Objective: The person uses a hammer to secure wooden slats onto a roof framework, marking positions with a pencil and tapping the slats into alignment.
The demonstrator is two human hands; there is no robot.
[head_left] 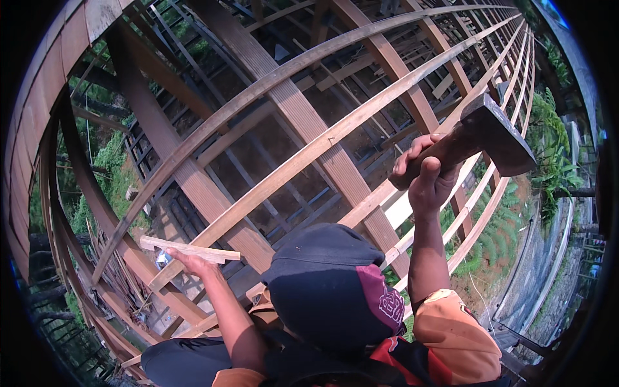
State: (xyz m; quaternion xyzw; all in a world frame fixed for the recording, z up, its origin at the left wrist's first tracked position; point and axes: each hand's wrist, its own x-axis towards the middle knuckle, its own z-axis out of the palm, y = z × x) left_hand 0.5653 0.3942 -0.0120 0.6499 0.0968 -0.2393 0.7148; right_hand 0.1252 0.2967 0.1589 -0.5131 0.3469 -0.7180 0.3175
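My left hand (198, 265) is closed on a short wooden block (193, 250) with stepped ends, at the lower left over a batten (258, 193). On the right, my right hand (437, 184) is raised and wrapped round the wooden handle of a hatchet (500, 137). The hatchet's broad dark metal head points up and to the right, apart from the battens beneath it. Part of its handle is hidden by my fingers.
Long battens cross thick wooden rafters (316, 135), with open gaps between them. Far below are the ground and stacked timber (348, 69). Wooden shingles (55, 71) line the upper left edge. A dark cap (322, 277) covers the lower middle. Greenery (496, 226) grows down on the right.
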